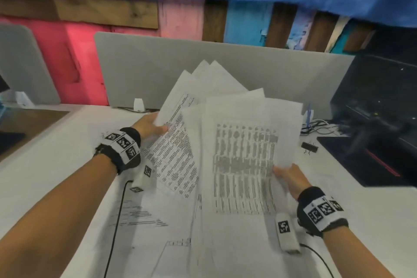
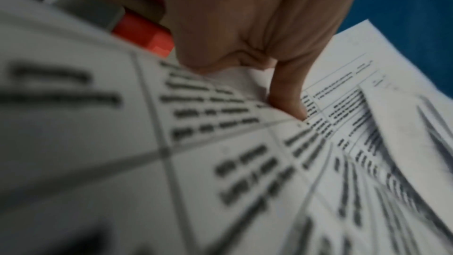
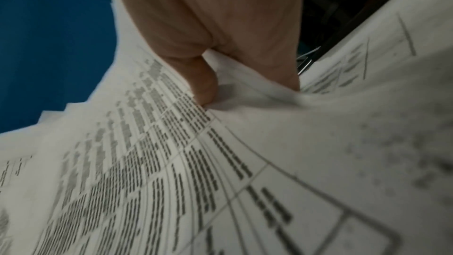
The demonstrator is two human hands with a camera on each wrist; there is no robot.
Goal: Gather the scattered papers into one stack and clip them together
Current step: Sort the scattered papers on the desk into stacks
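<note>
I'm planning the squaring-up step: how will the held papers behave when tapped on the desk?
Likely floppy: the papers bend and buckle where the right hand pinches them. Probably apt to slide apart: their corners fan out unevenly above the left hand. Light, judging by the thumb-and-finger pinches carrying them.

Printed tables on papers [image 1: 244, 165] too blurred to read. Square coded markers on wristbands [image 1: 123, 142], no legible words.

The papers [image 1: 243, 146] are looking thin and matt (printed black), the worktop [image 1: 56, 153] smooth white, the clip [image 1: 309, 147] showing black with wire handles.
</note>
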